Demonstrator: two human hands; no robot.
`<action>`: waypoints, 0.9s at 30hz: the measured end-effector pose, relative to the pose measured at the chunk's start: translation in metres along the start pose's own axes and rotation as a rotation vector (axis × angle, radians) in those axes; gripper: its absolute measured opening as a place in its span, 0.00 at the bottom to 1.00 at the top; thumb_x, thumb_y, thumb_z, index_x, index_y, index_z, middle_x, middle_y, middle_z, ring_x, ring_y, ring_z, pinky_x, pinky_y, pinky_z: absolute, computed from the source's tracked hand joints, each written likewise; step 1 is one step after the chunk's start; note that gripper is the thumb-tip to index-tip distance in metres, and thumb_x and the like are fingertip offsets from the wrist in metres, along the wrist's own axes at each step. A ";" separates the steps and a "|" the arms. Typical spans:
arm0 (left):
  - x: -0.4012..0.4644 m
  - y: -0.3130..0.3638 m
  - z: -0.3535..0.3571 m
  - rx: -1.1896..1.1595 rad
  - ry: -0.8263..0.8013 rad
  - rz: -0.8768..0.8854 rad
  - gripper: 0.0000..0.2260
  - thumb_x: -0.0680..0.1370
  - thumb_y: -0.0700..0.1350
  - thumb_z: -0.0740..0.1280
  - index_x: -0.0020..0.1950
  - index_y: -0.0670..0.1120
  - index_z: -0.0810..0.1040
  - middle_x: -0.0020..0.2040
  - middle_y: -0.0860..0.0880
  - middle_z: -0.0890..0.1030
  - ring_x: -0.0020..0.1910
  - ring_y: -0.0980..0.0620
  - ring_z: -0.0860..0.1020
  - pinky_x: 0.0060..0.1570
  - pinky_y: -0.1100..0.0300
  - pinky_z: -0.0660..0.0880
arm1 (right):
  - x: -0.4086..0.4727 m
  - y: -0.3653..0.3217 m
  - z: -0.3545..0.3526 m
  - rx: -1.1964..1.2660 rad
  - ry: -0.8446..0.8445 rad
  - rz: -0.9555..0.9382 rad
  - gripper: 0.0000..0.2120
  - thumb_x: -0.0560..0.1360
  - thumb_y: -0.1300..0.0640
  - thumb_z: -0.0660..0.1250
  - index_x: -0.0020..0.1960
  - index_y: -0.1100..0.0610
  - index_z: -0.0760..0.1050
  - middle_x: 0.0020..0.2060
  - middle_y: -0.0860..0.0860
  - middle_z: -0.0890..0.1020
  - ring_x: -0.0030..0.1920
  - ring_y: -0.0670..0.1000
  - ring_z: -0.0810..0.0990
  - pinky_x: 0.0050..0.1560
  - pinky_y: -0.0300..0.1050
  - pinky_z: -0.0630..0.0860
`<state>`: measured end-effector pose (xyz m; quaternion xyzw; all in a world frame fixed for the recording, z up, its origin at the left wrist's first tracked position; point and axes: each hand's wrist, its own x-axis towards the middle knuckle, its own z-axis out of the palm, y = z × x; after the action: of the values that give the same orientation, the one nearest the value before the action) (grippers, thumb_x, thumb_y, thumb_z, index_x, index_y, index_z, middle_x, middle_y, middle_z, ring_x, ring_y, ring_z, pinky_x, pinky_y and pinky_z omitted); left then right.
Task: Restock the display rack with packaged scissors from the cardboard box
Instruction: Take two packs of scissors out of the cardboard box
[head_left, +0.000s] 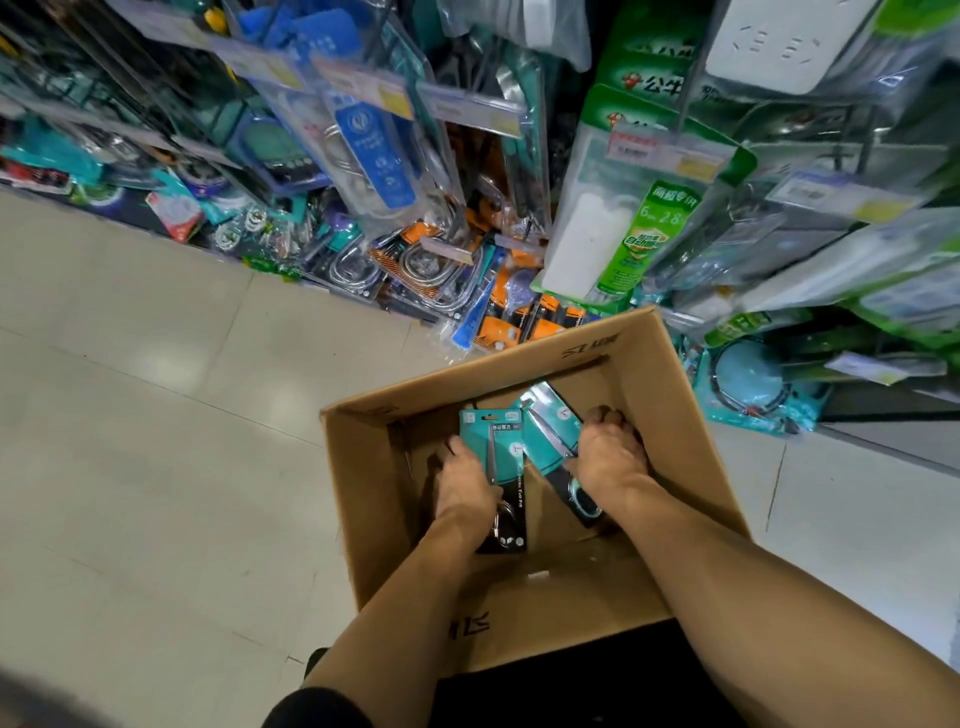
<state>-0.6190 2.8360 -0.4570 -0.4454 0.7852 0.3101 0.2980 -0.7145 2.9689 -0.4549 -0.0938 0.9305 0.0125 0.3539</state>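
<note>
Both hands reach into the cardboard box (519, 613), lower centre, each gripping a scissors pack.
Left hand (465, 486) holds the upright pack (501, 447); right hand (608, 457) holds the tilted pack (553, 431); either could slip or snag the box wall on lifting.

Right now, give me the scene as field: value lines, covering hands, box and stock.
left hand: left hand inside the box, gripping a scissors pack
right hand: right hand inside the box, gripping a second scissors pack
box: cardboard box, open, on the tiled floor
rack: display rack behind the box, hung with packaged goods
progress: both packs in the box, none lifted out yet
</note>
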 end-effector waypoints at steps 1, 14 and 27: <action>0.000 -0.001 0.000 -0.039 -0.003 -0.010 0.32 0.72 0.39 0.76 0.71 0.45 0.63 0.66 0.44 0.72 0.67 0.43 0.74 0.61 0.52 0.76 | -0.001 0.000 -0.002 0.023 -0.028 -0.004 0.35 0.70 0.49 0.75 0.70 0.59 0.64 0.65 0.57 0.72 0.65 0.57 0.71 0.66 0.47 0.67; -0.039 0.000 -0.024 -0.173 0.003 0.109 0.09 0.76 0.42 0.72 0.49 0.52 0.74 0.57 0.49 0.83 0.48 0.56 0.81 0.34 0.69 0.77 | -0.026 -0.012 -0.038 0.203 -0.080 -0.010 0.05 0.73 0.63 0.70 0.49 0.60 0.79 0.47 0.57 0.83 0.50 0.57 0.82 0.54 0.49 0.80; -0.077 -0.006 -0.065 -0.313 0.256 0.261 0.08 0.75 0.47 0.74 0.41 0.57 0.76 0.49 0.54 0.84 0.41 0.62 0.79 0.39 0.72 0.74 | -0.070 0.001 -0.059 0.353 -0.003 -0.087 0.14 0.72 0.53 0.74 0.32 0.52 0.73 0.35 0.50 0.82 0.36 0.47 0.81 0.36 0.42 0.77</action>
<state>-0.5932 2.8242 -0.3606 -0.4164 0.8100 0.4049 0.0808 -0.7022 2.9765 -0.3647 -0.0706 0.9128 -0.1662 0.3663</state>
